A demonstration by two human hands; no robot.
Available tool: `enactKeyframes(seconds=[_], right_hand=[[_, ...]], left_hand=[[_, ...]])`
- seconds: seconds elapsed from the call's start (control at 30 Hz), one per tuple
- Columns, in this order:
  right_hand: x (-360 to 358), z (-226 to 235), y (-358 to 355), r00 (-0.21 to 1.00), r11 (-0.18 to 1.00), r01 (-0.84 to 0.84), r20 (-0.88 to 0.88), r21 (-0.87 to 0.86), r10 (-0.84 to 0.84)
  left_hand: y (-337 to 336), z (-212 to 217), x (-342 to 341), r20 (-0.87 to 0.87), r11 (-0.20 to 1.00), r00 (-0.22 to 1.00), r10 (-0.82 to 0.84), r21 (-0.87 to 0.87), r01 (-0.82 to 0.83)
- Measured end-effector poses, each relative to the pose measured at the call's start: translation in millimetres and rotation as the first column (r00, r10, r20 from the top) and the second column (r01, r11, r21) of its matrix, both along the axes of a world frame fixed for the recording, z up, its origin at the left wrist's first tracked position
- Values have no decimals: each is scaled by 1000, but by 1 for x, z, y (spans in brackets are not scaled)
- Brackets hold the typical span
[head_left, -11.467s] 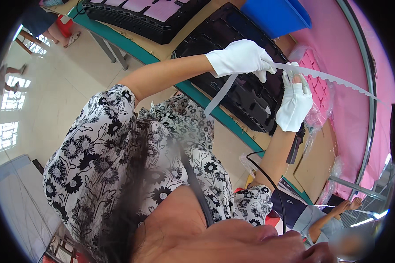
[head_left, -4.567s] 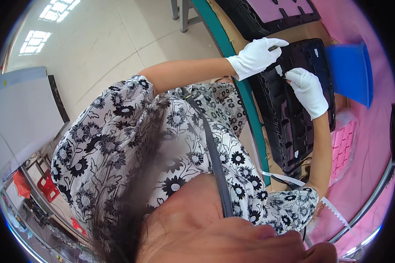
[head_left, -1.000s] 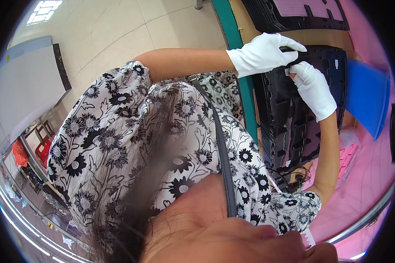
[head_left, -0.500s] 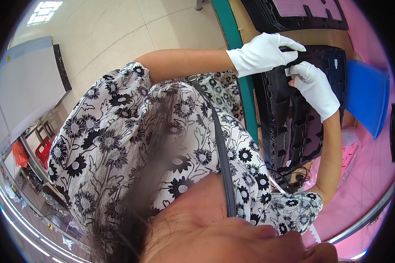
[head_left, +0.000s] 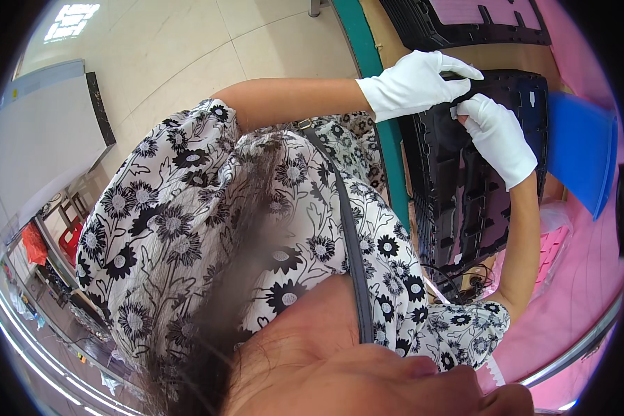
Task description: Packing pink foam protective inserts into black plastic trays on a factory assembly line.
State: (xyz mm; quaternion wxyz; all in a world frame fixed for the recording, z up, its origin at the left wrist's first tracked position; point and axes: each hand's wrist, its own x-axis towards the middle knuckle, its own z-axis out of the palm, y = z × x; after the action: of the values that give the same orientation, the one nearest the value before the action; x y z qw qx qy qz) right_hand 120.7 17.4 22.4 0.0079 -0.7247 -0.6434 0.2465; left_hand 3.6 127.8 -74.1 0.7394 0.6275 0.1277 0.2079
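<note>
A stack of black moulded plastic panels (head_left: 468,184) lies in front of me, with notched edges and dark, glossy recesses. My left hand (head_left: 423,84), in a white glove, rests over the top end of the upper panel, thumb and index finger stretched out with a gap between them. Its other fingers are partly hidden. My right hand (head_left: 499,139), also white-gloved, bends over the same panel with its fingers closed at a small white tab (head_left: 454,112). A bit of bare skin shows at one fingertip. Whether the tab is loose or stuck to the panel, I cannot tell.
More black panels (head_left: 492,36) with pinkish faces are stacked beyond. A blue bin (head_left: 581,152) stands to the right over a pink sheet (head_left: 568,277). Dark cables (head_left: 475,281) and a pink basket-like thing (head_left: 548,253) lie nearby. The green table edge (head_left: 393,166) runs between me and the panels.
My right fingers have shifted very slightly at the white tab. The left hand stays almost where it was.
</note>
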Motion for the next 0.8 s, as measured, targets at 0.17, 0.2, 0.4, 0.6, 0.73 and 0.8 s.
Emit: enactKeyframes(seconds=[0.17,0.2,0.4,0.6,0.73,0.8], right_hand=[[-5,-1,0,991,995,-94,97,30,90],[-7,-2,0,997,999,-35,69,35,33],[-10,-6,-7,992,994,98,75,46,-101],[-12,-9,-3,989,990,107,89,93,-116],[-10,-12,-5,969,979,187,149,87,-198],[-13,-15,-5,958,967,217,163,131,-237]], left_hand=[[2,5,-4,-48,998,997,-58,-19,57],[2,5,-5,-49,998,997,-56,-19,55],[0,5,-4,-49,996,995,-83,-20,82],[4,2,-5,-32,996,996,-80,-46,78],[2,2,1,-19,998,999,-51,-31,50],[4,4,-1,-51,996,995,-86,-40,84]])
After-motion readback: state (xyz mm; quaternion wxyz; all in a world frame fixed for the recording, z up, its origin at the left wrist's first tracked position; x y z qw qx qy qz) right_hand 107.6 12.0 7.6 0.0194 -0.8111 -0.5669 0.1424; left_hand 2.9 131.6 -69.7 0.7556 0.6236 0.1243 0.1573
